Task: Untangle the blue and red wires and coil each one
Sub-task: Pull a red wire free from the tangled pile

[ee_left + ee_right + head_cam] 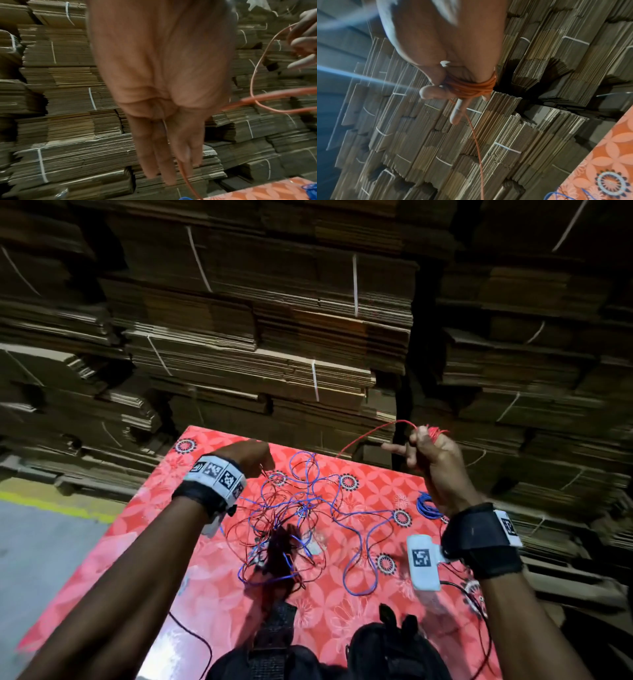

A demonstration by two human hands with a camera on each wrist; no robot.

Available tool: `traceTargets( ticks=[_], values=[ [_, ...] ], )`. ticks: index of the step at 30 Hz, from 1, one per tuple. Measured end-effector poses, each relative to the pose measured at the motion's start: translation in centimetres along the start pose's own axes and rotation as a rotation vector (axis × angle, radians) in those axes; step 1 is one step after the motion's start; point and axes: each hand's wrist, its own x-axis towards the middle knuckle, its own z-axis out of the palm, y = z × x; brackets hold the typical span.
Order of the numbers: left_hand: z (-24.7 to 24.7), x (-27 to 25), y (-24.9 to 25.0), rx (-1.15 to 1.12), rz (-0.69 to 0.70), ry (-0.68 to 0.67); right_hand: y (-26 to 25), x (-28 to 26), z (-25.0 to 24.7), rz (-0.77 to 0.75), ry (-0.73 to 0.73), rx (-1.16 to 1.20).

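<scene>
A loose tangle of blue wire and red wire (291,518) lies on the red flowered table (212,577). My right hand (424,446) is raised past the table's far right corner. Its fingers hold a red wire coil (434,432) wound round them, and in the right wrist view the thumb presses that coil (471,88). One red strand (363,436) arcs from it toward my left hand (255,457), which hangs over the far side of the tangle. There the red wire (184,174) runs down, pinched between the fingers. A small blue coil (426,506) rests at the table's right edge.
Strapped stacks of flattened cardboard (274,337) rise close behind and to the right of the table. A black bag with straps (376,645) lies at the near edge. Grey floor with a yellow line (51,501) is on the left.
</scene>
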Motion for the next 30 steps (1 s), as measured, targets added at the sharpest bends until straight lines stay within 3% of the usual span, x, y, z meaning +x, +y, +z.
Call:
traceTargets(
  ticks=[3,7,12,14,17,20,22,27,30],
  values=[
    [0.0,-0.3,0.1,0.047,-0.077,0.068,0.3,-0.1,0.2,0.014,-0.021,-0.021],
    [-1.2,0.1,1.4,0.04,-0.024,0.155,0.8,0.0,0.6,0.029,-0.076,0.0],
    [-1.6,0.2,7.9,-0.491,0.389,0.236,0.1,-1.1,2.0,0.068,-0.149,0.078],
    [-0.7,1.2,10.2,-0.594,0.526,0.282,-0.9,-2.0,3.0,0.11,-0.156,0.178],
    [0.8,2.8,11.6,-0.8,0.537,0.352,-1.8,-2.6,3.7,0.133,-0.114,0.342],
    [2.4,2.8,12.8,-1.106,0.533,0.322,-1.6,-2.9,3.7,0.147,-0.078,0.569],
    [3.9,2.4,13.6,-1.192,0.507,0.283,-1.6,-2.9,3.5,0.113,-0.078,0.696],
    [7.6,1.7,15.7,-1.112,0.535,0.145,-2.1,-2.1,3.0,-0.076,0.036,0.864],
    [7.6,1.2,16.6,-1.01,0.538,0.216,-1.0,-1.4,2.8,-0.195,0.168,0.6]
  ],
)
